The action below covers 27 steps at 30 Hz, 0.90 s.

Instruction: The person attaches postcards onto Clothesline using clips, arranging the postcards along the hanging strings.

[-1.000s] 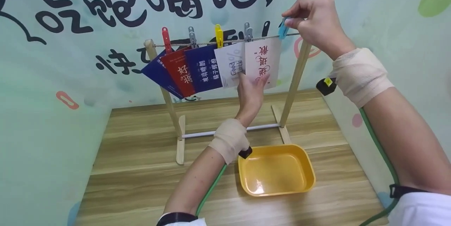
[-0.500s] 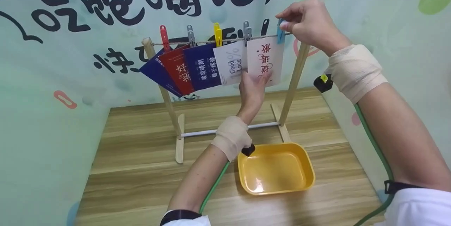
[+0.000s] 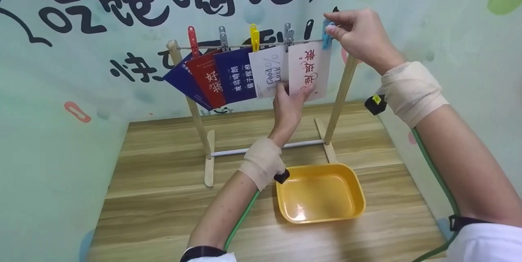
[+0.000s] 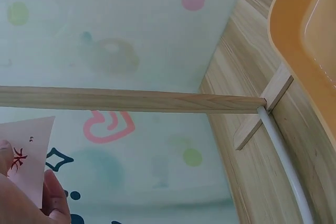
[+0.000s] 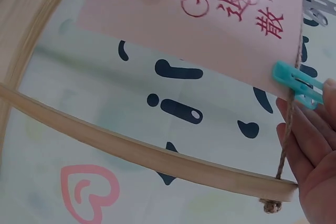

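My left hand [image 3: 287, 109] grips the lower edge of a pale card [image 3: 310, 66] with red characters, thumb on its front in the left wrist view. This card hangs upright against the rope [image 5: 286, 142], at the right of a row of cards. My right hand [image 3: 363, 33] pinches a light blue clothespin [image 3: 327, 35] between thumb and fingers. In the right wrist view, the tip of the clothespin [image 5: 289, 77] lies over the card's upper corner at the rope. A grey clothespin [image 3: 288, 35] stands by the card's other upper corner.
A wooden rack [image 3: 344, 90] carries the rope. Blue, red and white cards hang there under red [image 3: 192, 41], grey and yellow clothespins [image 3: 255, 37]. A yellow tray [image 3: 281, 205] sits on the wood-grain surface in front. Printed walls stand behind and at both sides.
The pale card has shifted slightly right and its upper right corner now meets the blue clothespin. A second ago the clothespin stood just beyond that corner. The left hand keeps its hold.
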Available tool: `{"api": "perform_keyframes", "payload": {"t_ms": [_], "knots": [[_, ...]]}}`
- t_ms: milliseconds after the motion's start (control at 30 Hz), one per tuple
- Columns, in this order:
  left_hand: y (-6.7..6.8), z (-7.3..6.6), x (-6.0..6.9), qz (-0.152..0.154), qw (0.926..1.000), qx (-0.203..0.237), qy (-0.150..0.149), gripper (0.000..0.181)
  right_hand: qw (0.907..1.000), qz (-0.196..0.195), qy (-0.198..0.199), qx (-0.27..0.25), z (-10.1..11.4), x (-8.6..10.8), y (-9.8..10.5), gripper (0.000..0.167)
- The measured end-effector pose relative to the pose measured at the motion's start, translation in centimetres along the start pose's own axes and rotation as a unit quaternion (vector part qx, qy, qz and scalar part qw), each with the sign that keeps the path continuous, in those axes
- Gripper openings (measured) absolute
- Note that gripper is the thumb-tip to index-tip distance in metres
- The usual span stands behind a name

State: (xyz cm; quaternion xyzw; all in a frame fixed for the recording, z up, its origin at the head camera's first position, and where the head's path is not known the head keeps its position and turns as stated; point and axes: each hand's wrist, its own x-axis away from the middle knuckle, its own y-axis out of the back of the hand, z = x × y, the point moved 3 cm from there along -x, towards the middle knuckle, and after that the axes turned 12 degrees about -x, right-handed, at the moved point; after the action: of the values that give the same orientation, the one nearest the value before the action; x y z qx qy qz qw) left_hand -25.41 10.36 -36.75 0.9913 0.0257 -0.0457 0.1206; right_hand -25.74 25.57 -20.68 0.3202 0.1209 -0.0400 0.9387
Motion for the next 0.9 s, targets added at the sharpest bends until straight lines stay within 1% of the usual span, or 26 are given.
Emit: {"api": "perform_keyframes", "payload": {"t_ms": [133, 200, 300, 433, 600, 733, 833, 900], "knots": [[0.7, 0.3, -0.1, -0.015, 0.9994, -0.031, -0.011, 0.045, 0.9998, -0.006, 0.016, -0.005, -0.6, 0.2, -0.4, 0.043], [0.9, 0.6, -0.2, -0.020, 0.9989, -0.037, -0.018, 0.043, 0.9996, -0.012, 0.024, -0.009, -1.0, 0.3, -0.5, 0.044], [1.1, 1.0, -0.2, -0.022, 0.9990, -0.031, -0.025, 0.042, 0.9989, -0.021, 0.042, -0.007, -1.3, 0.3, -0.6, 0.047], [1.9, 1.3, -0.2, -0.029, 0.9989, -0.026, -0.028, 0.040, 0.9980, -0.023, 0.060, 0.000, -1.3, 0.2, -0.9, 0.053], [3.0, 1.0, -0.4, -0.033, 0.9985, -0.031, -0.031, 0.039, 0.9973, -0.030, 0.066, -0.011, -1.2, 0.1, -1.1, 0.057], [3.6, 0.6, -0.1, -0.030, 0.9978, -0.041, -0.042, 0.037, 0.9938, -0.066, 0.088, -0.010, -1.1, 0.9, -0.9, 0.057], [4.2, 0.3, 0.3, -0.024, 0.9959, -0.052, -0.069, 0.031, 0.9862, -0.105, 0.128, 0.006, -1.2, 2.1, -0.6, 0.054], [4.7, 0.2, 0.7, -0.018, 0.9932, -0.063, -0.097, 0.027, 0.9800, -0.125, 0.155, 0.012, -1.2, 3.1, -0.6, 0.051]]}}
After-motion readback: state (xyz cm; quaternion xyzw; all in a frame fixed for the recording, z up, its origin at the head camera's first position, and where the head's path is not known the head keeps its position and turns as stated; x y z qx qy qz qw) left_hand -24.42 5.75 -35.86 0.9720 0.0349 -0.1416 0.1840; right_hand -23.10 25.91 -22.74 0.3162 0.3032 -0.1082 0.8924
